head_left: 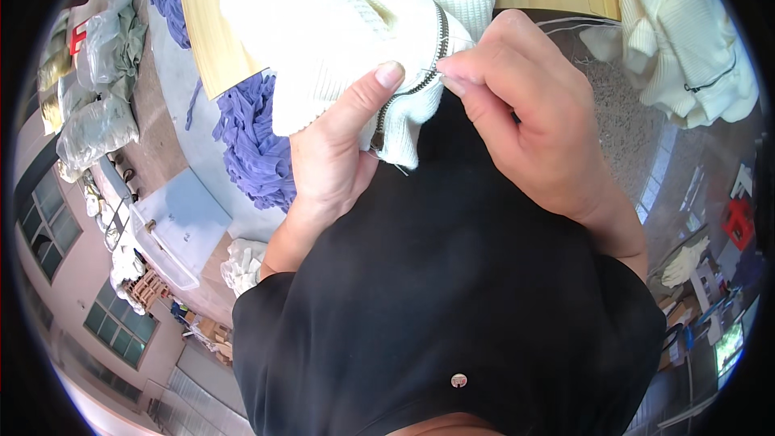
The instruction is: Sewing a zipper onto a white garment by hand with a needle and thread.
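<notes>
A white ribbed knit garment [323,40] lies in front of me, overexposed at its upper part. Along its edge runs a dark metal zipper [443,32], curving down toward my body. My left hand [339,129] is closed on the garment, thumb on top beside the zipper and the other fingers hidden beneath the cloth. At the zipper, my right hand [537,105] pinches with thumb and forefinger; what sits between the fingertips is too small to make out. A thin thread end pokes out at the garment's lower corner.
Purple fabric strips [250,137] are heaped left of the garment, beside a wooden board [214,24]. Another white knit garment [686,40] hangs at the upper right. Plastic-wrapped bundles [101,129] stand far left, near a pale blue panel [182,214].
</notes>
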A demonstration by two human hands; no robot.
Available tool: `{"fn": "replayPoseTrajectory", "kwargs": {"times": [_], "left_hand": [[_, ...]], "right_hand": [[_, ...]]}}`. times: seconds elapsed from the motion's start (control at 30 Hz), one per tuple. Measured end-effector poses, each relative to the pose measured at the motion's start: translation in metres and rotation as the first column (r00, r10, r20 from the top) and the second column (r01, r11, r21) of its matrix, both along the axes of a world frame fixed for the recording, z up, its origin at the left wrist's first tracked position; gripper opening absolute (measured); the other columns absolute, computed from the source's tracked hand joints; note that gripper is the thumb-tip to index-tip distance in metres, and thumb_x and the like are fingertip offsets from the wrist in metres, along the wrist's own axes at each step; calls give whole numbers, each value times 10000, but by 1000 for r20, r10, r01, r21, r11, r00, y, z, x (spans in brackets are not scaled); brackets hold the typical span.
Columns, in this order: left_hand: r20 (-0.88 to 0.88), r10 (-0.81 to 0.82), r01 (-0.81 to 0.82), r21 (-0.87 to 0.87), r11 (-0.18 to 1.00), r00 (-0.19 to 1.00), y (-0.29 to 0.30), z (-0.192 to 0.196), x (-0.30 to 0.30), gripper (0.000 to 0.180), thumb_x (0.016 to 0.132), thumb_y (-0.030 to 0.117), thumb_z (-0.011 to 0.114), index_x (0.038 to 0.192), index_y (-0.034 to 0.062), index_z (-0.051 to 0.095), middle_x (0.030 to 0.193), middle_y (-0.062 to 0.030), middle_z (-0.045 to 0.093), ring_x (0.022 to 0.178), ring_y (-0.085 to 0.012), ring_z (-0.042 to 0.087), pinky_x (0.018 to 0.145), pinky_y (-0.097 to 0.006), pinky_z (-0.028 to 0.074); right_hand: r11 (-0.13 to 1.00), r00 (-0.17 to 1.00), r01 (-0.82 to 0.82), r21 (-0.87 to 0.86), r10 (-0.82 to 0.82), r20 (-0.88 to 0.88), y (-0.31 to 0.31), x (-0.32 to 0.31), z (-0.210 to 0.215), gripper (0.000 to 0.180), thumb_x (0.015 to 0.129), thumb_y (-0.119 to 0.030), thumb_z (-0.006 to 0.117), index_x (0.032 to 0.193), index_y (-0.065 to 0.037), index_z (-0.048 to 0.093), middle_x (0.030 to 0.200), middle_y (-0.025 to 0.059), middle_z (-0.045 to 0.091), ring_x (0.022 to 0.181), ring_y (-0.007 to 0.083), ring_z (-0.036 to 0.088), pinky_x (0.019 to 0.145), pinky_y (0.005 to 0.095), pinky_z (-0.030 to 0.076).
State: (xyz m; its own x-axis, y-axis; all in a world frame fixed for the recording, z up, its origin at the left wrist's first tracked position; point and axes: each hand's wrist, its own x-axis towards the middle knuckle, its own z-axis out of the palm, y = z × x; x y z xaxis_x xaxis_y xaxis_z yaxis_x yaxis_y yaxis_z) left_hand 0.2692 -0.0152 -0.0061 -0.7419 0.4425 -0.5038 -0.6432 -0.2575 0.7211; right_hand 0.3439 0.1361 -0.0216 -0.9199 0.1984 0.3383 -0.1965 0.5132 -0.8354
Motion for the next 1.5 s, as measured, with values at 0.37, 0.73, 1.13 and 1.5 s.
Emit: {"fn": "replayPoseTrajectory", "kwargs": {"times": [0.37, 0.73, 1.13, 1.5], "left_hand": [[-30, 49, -49, 17, 999, 998, 2, -3, 0, 343, 802, -32, 654, 1123, -25, 534, 984, -115, 633, 858, -188, 629, 710, -286, 524], [-53, 47, -47, 14, 999, 997, 4, -4, -1, 360, 793, -38, 662, 1131, -20, 538, 1008, -110, 631, 914, -188, 618, 801, -290, 499], [-42, 42, -40, 28, 999, 998, 2, -2, -1, 386, 790, -56, 657, 1152, -21, 528, 1045, -108, 620, 953, -191, 605, 837, -296, 485], [-14, 47, -47, -13, 999, 999, 3, -2, -1, 376, 795, -33, 662, 1146, -24, 527, 1036, -107, 621, 942, -187, 605, 829, -293, 483]], "right_hand": [[996, 999, 4, 93, 1, -52, 0, -2, -1, 183, 731, 91, 653, 880, -10, 624, 694, 59, 474, 580, 178, 481, 506, 273, 380], [998, 998, -19, 57, 23, -56, 1, -3, -2, 211, 722, 119, 636, 901, 5, 631, 704, 58, 483, 577, 163, 485, 502, 259, 388], [996, 998, 5, 88, 0, -65, -4, -5, -1, 244, 685, 135, 631, 894, 11, 617, 700, 66, 477, 567, 178, 476, 495, 275, 383], [999, 997, 13, 47, -10, -75, -4, -5, -3, 216, 695, 145, 624, 873, 24, 620, 692, 66, 486, 573, 165, 467, 489, 263, 369]]}}
